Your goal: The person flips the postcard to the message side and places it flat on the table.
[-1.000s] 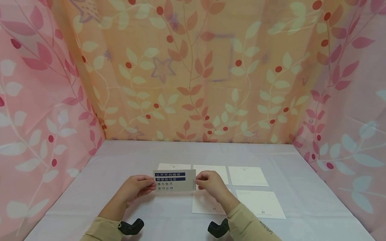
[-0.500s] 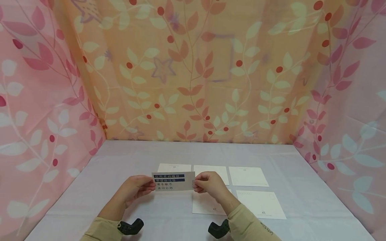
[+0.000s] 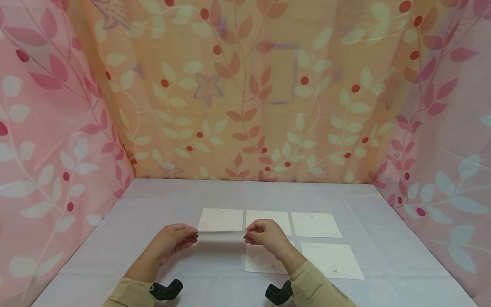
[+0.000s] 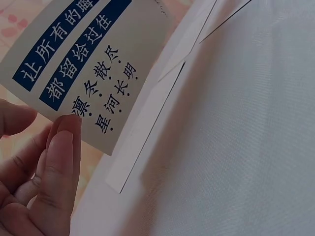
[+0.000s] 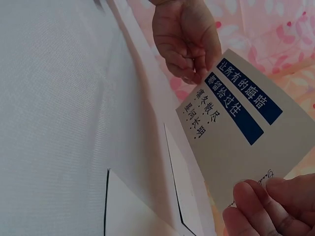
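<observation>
A cream postcard (image 4: 91, 73) with Chinese writing, two of its lines white on dark blue bands, is held above the table between both hands. My left hand (image 3: 174, 241) pinches one short end with the thumb and fingers. The opposite end is pinched by my right hand (image 3: 268, 236), beside some small script print. In the head view the postcard (image 3: 221, 232) appears almost edge-on, as a thin pale strip. Both wrist views show its printed face.
Several white cards lie face-down on the white table (image 3: 115, 238). One (image 3: 221, 219) sits behind the held postcard, others to its right, like this front-right card (image 3: 333, 260). Patterned fabric (image 3: 245, 106) encloses the back and sides.
Both hands have tilted the postcard from showing its printed face to nearly flat in the head view. The hands have barely shifted, and the back-left card behind is more visible.
</observation>
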Demonstrator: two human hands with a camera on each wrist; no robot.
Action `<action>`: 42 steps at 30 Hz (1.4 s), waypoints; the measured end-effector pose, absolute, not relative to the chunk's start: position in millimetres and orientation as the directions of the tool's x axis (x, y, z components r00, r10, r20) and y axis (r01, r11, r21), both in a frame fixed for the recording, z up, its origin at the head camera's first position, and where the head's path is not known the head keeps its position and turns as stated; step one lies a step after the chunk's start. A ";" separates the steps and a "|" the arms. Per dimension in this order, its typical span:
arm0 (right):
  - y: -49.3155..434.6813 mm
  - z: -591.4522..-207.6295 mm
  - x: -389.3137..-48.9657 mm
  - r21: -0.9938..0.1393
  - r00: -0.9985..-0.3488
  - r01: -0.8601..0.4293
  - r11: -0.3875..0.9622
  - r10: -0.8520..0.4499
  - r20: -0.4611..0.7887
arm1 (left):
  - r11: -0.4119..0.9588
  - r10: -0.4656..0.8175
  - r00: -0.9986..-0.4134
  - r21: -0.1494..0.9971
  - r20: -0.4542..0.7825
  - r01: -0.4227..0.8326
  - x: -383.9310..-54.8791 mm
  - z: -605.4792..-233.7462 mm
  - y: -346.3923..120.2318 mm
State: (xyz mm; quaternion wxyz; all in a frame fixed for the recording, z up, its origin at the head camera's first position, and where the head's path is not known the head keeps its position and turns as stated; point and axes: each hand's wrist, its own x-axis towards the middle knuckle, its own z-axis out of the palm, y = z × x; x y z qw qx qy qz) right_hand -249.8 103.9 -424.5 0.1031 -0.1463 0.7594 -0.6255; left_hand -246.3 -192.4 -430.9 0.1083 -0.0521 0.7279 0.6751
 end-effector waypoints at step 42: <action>98.3 -430.1 -256.9 -0.959 -0.980 -0.052 0.280 -0.198 -0.005 | 0.148 -0.003 -0.968 0.958 -0.250 -0.248 -246.9 -440.7 -180.7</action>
